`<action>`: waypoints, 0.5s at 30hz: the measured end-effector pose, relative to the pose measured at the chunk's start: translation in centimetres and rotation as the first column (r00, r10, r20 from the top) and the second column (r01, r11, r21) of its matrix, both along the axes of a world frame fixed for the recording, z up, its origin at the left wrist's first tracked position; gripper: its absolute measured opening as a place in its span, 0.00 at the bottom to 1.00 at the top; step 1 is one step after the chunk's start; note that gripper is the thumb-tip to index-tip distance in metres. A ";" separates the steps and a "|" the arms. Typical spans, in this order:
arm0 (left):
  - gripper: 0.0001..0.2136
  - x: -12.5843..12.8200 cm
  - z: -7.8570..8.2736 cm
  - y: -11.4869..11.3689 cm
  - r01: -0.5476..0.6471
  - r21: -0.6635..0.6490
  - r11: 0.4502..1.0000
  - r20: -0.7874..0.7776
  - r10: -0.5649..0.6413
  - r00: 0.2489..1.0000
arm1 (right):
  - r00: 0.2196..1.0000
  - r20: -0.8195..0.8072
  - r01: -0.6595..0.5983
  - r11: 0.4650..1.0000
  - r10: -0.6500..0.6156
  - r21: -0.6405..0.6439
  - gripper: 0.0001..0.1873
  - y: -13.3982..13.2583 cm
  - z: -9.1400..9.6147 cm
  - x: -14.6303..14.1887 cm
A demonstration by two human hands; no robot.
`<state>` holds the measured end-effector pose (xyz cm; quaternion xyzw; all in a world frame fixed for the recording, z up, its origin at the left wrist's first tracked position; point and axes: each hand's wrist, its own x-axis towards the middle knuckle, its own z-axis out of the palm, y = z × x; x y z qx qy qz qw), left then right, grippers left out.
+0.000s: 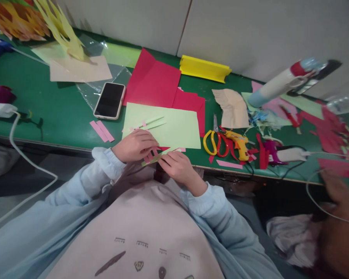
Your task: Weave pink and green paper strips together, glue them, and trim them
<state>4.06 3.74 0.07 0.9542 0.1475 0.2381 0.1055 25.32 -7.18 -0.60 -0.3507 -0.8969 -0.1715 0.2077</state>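
Left hand (pixel 135 145): fingers curled down, pinching the pink ends of the bundle of strips (pixel 154 154) at the near edge of the table (pixel 61 112).
Right hand (pixel 177 166): fingers bent, pinching the green end of the same bundle from the other side.
Where the bundle is: between the 2 hands, partly over the table edge, just in front of the light green sheet (pixel 177 128).
Done so far: paper has been cut into narrow strips, and several pink and green ones are gathered, and seem to be crossed, in the hands.
Not yet used: about 2 green strips (pixel 151 123) lie loose on the sheet, 2 pink strips (pixel 101 131) lie beside the phone (pixel 109 100), and 1 more pink strip (pixel 229 164) lies near the scissors (pixel 215 140).
Tools lying untouched: the scissors and the glue gun (pixel 238 144), side by side to the right of the sheet.
Judgement: this looks like an early to middle stage, since the bundle is small and loose strips remain.
Hidden: the fingers cover most of the bundle, so I cannot tell how the strips cross or whether any are glued.
Hard to make out: another person's hand (pixel 341 190) at the right edge is blurred, and the scraps around it are a jumble.
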 end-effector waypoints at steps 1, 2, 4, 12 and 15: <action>0.12 0.1 0.2 -0.1 0.026 -0.011 1.000 -0.007 -0.026 1.000 | 1.000 0.003 0.000 1.000 0.000 -0.013 0.10 0.0 0.0 0.0; 0.12 0.1 0.5 -0.1 0.056 -0.027 0.998 -0.016 -0.056 0.998 | 1.000 0.007 -0.001 1.000 0.002 -0.028 0.10 0.0 -0.1 0.1; 0.13 0.2 0.9 -0.2 0.104 -0.068 0.992 -0.047 -0.107 0.993 | 1.000 0.017 -0.002 0.999 0.003 -0.053 0.11 -0.1 -0.2 0.1; 0.13 0.5 0.9 0.1 0.113 -0.104 0.988 -0.227 -0.134 0.965 | 1.000 0.004 0.013 0.999 -0.013 -0.041 0.11 0.0 -0.3 0.1; 0.12 0.6 0.7 0.3 0.125 -0.063 0.990 -0.255 -0.138 0.957 | 0.999 -0.016 0.027 0.998 -0.028 -0.052 0.10 0.1 -0.4 0.0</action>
